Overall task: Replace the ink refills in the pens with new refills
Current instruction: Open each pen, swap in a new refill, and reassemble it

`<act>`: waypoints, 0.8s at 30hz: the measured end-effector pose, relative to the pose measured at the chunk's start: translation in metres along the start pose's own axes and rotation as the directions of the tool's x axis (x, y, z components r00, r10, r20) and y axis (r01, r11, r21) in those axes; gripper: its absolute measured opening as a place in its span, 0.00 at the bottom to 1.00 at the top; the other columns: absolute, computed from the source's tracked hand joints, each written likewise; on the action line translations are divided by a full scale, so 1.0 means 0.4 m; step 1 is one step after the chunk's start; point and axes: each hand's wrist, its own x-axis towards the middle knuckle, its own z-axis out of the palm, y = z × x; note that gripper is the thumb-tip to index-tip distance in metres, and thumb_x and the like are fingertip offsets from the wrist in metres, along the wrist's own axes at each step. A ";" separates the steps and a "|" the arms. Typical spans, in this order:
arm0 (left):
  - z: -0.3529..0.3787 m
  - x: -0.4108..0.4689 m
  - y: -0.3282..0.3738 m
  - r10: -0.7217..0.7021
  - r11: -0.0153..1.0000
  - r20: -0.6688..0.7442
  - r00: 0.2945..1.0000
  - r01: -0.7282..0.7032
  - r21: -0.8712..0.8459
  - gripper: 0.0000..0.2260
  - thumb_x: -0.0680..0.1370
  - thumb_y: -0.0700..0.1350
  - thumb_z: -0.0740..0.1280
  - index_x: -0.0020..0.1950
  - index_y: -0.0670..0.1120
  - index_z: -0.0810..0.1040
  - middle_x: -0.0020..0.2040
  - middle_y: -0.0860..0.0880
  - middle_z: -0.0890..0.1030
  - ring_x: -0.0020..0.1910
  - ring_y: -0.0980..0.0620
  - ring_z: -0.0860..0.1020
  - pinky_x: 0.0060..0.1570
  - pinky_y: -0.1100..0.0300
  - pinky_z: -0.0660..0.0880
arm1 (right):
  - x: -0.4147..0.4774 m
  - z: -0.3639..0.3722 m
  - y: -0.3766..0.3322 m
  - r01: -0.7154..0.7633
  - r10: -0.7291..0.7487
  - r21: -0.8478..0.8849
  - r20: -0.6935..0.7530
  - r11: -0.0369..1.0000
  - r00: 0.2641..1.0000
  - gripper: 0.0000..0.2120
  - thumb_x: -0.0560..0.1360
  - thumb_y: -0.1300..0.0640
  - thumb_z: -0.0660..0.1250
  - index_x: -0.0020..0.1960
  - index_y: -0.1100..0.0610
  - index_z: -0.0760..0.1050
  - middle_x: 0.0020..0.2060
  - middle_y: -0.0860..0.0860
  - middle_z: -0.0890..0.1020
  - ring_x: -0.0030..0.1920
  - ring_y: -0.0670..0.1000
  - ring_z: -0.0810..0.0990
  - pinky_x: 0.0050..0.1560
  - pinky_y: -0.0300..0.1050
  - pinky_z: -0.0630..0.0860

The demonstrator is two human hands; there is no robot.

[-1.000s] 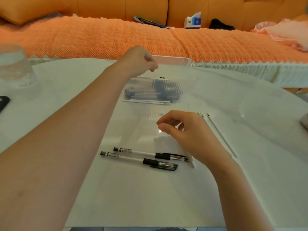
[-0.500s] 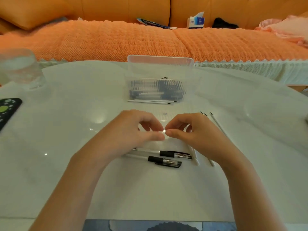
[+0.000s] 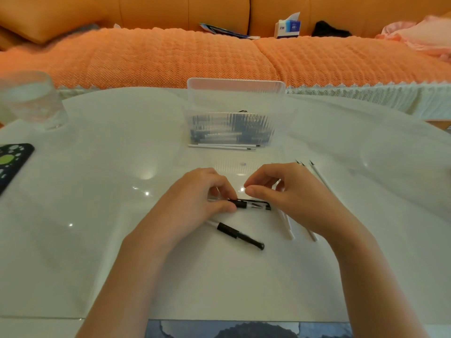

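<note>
Behind the white table sits a big orange sofa. Near the middle of the table, the left hand grips a pen. Its thumb and fingers curl round one end, so the cap end pokes out to the right. I think it holds the pen flat and steady so the other hand can pull the cap off or twist the pen open.

The right hand is just beside that cap end. Its fingers are curled, with the thumb and first finger close together. I cannot tell if it pinches anything. Two thin white sticks poke out from under it. They look like refills, kept close for the swap.

A second pen lies on the table just below, apart from both hands. More refills lie to the right, partly hidden by the right hand. A clear box with more pens stands further back, and two refills lie just in front of it. A glass and a dark phone sit far to the left, well out of the way. Nothing seems to block the hands.
</note>
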 end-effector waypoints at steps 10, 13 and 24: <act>-0.021 -0.013 -0.001 -0.034 0.998 -0.099 0.995 0.029 -0.056 0.06 0.73 0.47 0.72 0.42 0.58 0.78 0.42 0.61 0.81 0.47 0.64 0.77 0.50 0.62 0.73 | 0.002 0.008 -0.010 -0.013 0.013 -0.006 -0.030 1.000 0.999 0.01 0.72 0.53 0.71 0.43 0.47 0.81 0.34 0.41 0.80 0.36 0.36 0.74 0.38 0.31 0.68; -0.010 -0.016 0.026 -0.026 0.999 -0.061 0.998 0.023 -0.046 0.05 0.74 0.52 0.69 0.49 0.60 0.76 0.46 0.62 0.80 0.50 0.64 0.77 0.51 0.64 0.73 | 0.006 0.016 -0.016 0.010 -0.006 0.046 -0.073 0.999 0.997 0.02 0.72 0.55 0.72 0.43 0.49 0.81 0.33 0.41 0.81 0.36 0.38 0.77 0.40 0.33 0.71; -0.016 -0.016 0.031 0.059 0.997 -0.093 0.994 -0.055 0.047 0.06 0.75 0.54 0.67 0.49 0.55 0.80 0.38 0.58 0.81 0.40 0.61 0.79 0.40 0.68 0.71 | 0.010 0.023 -0.034 0.030 -0.023 0.182 -0.043 0.983 0.999 0.02 0.74 0.60 0.68 0.45 0.54 0.78 0.34 0.47 0.83 0.35 0.43 0.82 0.40 0.37 0.76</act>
